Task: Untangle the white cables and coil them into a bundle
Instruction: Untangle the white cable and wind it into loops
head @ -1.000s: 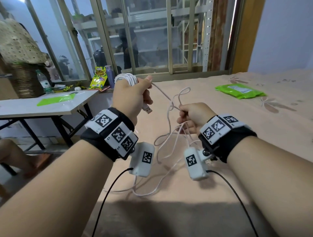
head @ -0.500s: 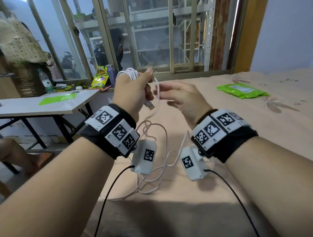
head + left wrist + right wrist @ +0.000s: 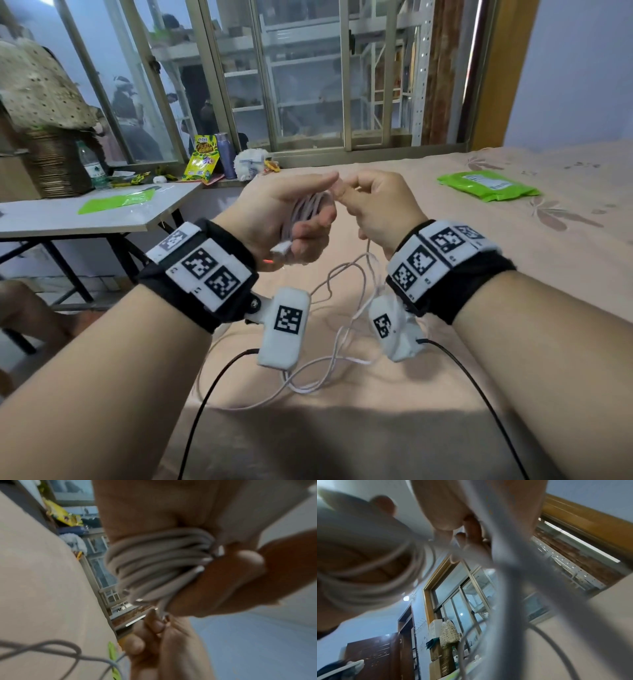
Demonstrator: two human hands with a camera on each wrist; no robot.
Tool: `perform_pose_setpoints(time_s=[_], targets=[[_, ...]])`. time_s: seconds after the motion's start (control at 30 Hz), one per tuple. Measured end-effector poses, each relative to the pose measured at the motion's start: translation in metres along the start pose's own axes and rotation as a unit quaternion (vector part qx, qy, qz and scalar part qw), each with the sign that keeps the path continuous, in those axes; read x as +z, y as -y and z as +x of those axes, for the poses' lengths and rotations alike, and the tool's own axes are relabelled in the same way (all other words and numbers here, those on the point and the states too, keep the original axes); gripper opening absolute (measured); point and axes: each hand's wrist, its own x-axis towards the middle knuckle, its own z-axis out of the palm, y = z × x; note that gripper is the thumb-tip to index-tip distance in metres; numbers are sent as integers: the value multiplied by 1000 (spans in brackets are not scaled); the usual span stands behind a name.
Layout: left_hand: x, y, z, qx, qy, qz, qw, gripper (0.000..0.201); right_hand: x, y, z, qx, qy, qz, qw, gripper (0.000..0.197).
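We're mid-coil. Our left hand [image 3: 274, 219] is wrapped w/ several turns of the white cable [image 3: 310, 214]; the left wrist view shows the loops [image 3: 159, 555] stacked round the fingers, thumb pressing on them, so that hand is grasping the coil. A USB plug [image 3: 282, 247] sticks out below the palm at approx 6 o'clock of the hand.

Our right hand [image 3: 380, 209] sits just beside it at 3 o'clock, fingers curled, pinching the running strand right at the coil. Right wrist view is too blurred to confirm more than cable crossing the lens.

The loose remainder [image 3: 329, 373] hangs from the hands and lies in slack loops on the peach bedspread [image 3: 513, 260], at 6 o'clock of the hands, btwn the two wrist cams. One crossing shows there; can't tell if it's a real knot.

Next, in our judgement: lay another turn over the left fingers, feed slack w/ the right, keep tension even so loops don't slip off, and shake out that crossing before it reaches the coil.
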Motion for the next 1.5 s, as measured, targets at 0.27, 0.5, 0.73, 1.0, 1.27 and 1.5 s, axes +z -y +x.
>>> perform_pose_setpoints(time_s=[0.27, 0.5, 0.73, 1.0, 1.27, 1.5], targets=[[20, -8, 7, 170, -50, -212, 961, 31, 19, -1, -10, 60, 139, -111, 982, 43], [3, 3, 24, 254, -201, -164, 932, 56, 16, 2, -14, 95, 214, -112, 966, 46], [-18, 22, 29, 215, -359, 207, 885, 53, 3, 3, -11, 23, 205, -185, 961, 9], [-12, 25, 15, -10, -236, 335, 912, 65, -15, 5, 1, -66, 81, -121, 987, 16], [-16, 18, 1, -43, 63, 65, 995, 49, -19, -11, 7, -52, -51, -75, 995, 48], [-10, 8, 3, 64, 118, -97, 986, 31, -10, -26, 10, -10, 11, -146, 989, 49]])
